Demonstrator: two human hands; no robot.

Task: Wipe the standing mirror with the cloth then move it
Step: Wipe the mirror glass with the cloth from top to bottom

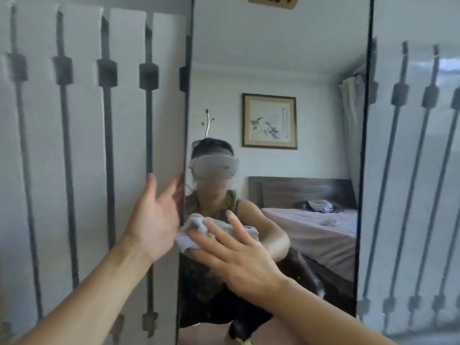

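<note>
White panels (82,145) with dark vertical bars flank the standing mirror (273,58); its glass reflects a bed (318,232) and a framed picture (269,120). The cloth (189,235) — pale, bunched — lies low on the glass near the left edge, pressed there by the straight, spread fingers of the right hand (239,255). The left hand (154,220) is at the mirror's left edge, thumb raised — its finger grip is blurred and cannot be told.

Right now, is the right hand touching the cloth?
Touching. The head view shows the right hand with straight, spread fingers lying flat on the cloth, pressing it against the standing mirror.
</note>
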